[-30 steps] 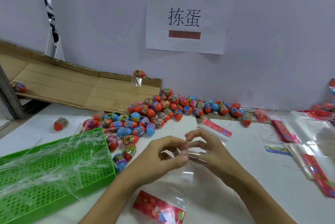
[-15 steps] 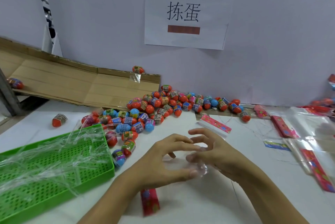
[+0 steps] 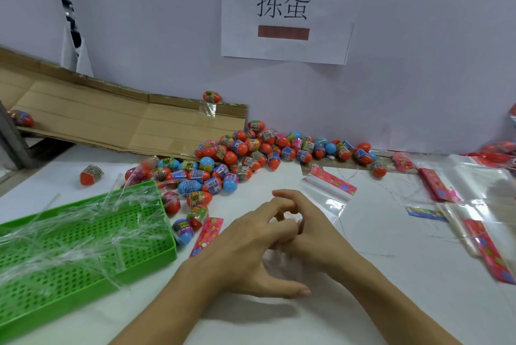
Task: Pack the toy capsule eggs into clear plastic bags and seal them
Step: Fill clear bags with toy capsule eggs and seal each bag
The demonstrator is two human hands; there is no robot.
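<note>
Both hands now sit lower and closer, with the pink printed bag header [image 3: 207,235] beside the green plastic basket [image 3: 83,255]. Left hand [image 3: 245,249] and right hand [image 3: 312,233] pinch a crumpled clear plastic bag [image 3: 275,258] above the white desk [image 3: 391,274]. Red and blue capsule eggs [image 3: 237,154] lie piled behind.

Paper sign [image 3: 287,9] on the wall reads "拣蛋".
</note>
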